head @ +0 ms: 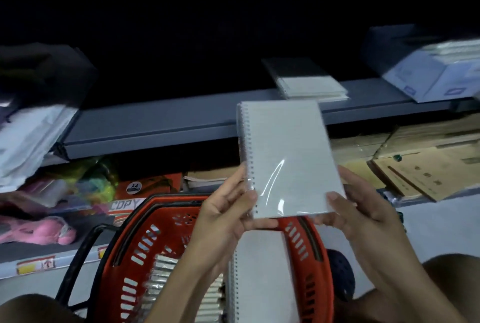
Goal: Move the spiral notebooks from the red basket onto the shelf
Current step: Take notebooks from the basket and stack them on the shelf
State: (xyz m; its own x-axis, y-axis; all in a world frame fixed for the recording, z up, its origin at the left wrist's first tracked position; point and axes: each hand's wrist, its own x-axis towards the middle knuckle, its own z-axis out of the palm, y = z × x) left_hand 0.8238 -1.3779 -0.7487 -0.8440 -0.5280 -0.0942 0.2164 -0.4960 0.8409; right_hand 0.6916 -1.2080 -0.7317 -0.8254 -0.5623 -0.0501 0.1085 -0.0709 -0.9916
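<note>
head | both grips clasp notebook (288, 156) above red basket (145, 239) | notebook stack (311, 87) on shelf (166, 125)

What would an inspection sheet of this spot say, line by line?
Surface: grey shelf, front part bare, dark behind.
Job's things: one wrapped notebook held up in front of the shelf; more notebooks in the red basket; a small stack already on the shelf.
Clutter: white box at the shelf's right; white bags at its left; cardboard boxes, copy paper and a pink toy lower down.
Grippers: left hand and right hand each grip the notebook's lower corners.
Cables: nothing seen.
Surroundings: dim shop aisle, pale floor; the picture is blurred.
</note>
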